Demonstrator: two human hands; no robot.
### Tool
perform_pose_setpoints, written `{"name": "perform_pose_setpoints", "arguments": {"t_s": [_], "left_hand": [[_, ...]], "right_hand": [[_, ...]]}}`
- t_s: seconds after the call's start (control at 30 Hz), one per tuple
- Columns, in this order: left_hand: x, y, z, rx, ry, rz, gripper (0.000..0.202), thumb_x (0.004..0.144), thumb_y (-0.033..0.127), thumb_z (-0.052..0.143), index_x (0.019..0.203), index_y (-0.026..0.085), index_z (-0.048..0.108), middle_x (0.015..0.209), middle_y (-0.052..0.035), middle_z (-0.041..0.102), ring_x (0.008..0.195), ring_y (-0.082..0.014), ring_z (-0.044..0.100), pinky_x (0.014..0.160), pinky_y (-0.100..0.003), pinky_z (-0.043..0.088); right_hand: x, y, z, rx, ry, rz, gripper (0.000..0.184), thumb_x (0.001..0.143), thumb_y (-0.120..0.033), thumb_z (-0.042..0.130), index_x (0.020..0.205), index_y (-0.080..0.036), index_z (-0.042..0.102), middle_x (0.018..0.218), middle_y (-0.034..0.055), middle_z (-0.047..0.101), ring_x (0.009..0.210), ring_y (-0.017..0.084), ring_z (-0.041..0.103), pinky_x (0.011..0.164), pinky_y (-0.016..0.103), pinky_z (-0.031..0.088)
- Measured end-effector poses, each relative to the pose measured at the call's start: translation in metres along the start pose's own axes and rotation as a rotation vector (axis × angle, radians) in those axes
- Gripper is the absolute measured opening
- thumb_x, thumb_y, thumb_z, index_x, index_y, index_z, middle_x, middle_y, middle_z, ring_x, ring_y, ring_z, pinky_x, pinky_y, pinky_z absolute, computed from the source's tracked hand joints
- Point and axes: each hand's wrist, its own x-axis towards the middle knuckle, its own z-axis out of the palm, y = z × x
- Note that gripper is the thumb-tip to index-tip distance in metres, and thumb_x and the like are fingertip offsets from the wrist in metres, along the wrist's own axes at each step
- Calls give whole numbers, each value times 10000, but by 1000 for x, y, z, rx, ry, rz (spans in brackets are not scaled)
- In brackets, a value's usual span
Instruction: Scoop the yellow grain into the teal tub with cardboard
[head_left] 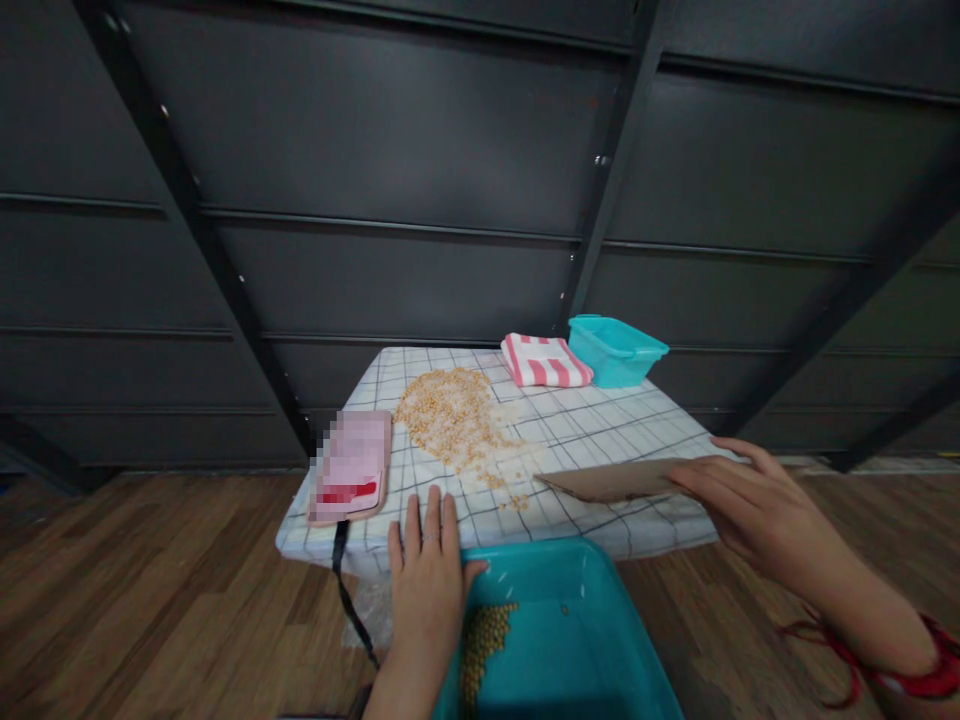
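Note:
A pile of yellow beans (456,415) lies mixed with white grains on a checked cloth that covers a low table (600,425). My left hand (427,575) rests flat with fingers stretched, at the table's near edge beside the rim of a teal basin (570,640). The basin is held below the edge and has several beans in it. My right hand (757,500) grips a brown cardboard sheet (615,480), laid low over the cloth just right of the scattered beans.
A pink phone (352,465) with a black strap lies at the table's left. A pink-and-white striped cloth (544,360) and a small teal container (615,350) sit at the far edge. A dark panelled wall stands behind, and wooden flooring surrounds the table.

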Motion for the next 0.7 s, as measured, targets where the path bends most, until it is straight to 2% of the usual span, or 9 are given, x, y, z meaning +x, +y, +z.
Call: {"name": "perform_pose_setpoints", "arguments": {"t_s": [0.17,0.3,0.57,0.7], "left_hand": [[-1,-2,2,7,-8,4,545,830,341,503,1340,154,448,1413,-172,451,1302,-354,398,1034,-573,329],[-1,0,0,0,-5,-10,557,813,324,529,1335,145,455,1407,-171,461,1304,-361,391,1036,-569,329],[-4,-6,9,18,19,34,600,808,336,535,1364,147,410,1436,-171,421,1313,-352,380,1026,-554,345],[-3,-5,6,11,20,26,592,797,331,558,1343,133,442,1420,-166,444,1298,-356,398,1014,-536,365]], "right_hand": [[-2,-1,5,52,55,38,422,734,28,368,1033,-218,537,815,15,678,743,161,631,888,406,435],[-1,-6,6,103,13,26,405,771,30,353,1014,-224,554,835,2,678,766,156,630,941,417,415],[2,-14,-7,140,12,-12,328,851,-12,368,1012,-215,569,858,6,688,798,159,635,952,407,411],[4,-16,-11,161,11,-29,297,879,-35,367,1016,-203,569,847,8,689,787,150,637,981,395,394]]}}
